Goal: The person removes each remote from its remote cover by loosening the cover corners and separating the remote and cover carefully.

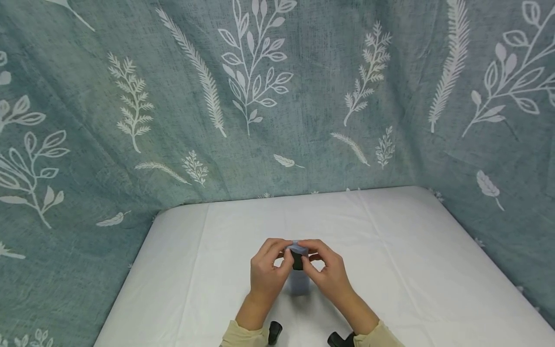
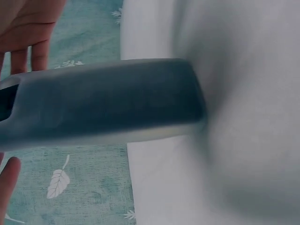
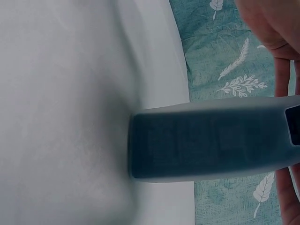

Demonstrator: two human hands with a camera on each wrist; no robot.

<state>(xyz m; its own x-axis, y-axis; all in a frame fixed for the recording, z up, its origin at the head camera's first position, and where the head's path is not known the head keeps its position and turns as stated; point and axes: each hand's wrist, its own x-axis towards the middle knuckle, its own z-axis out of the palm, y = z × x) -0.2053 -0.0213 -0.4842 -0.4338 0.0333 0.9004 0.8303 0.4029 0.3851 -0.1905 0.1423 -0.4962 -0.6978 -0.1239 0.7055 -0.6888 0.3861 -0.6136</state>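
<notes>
A blue-grey, oblong container [image 1: 299, 285] with rounded edges stands on the white-covered table, between my hands. Near its top is a dark panel or opening [image 1: 297, 260]; I cannot tell which. My left hand [image 1: 270, 270] pinches the upper part from the left, thumb in front and fingers behind. From the other side, my right hand [image 1: 328, 271] pinches the same part. The left wrist view shows the container's long smooth side [image 2: 108, 101] and its lower end close to the cloth. In the right wrist view, the container [image 3: 211, 140] has fingers along both edges.
A white cloth [image 1: 234, 250] covers the table. Behind and beside it hangs a green-blue curtain [image 1: 312, 96] with white leaf patterns. Black devices [image 1: 275, 332] sit by both wrists, next to the beige sleeves [image 1: 245, 336].
</notes>
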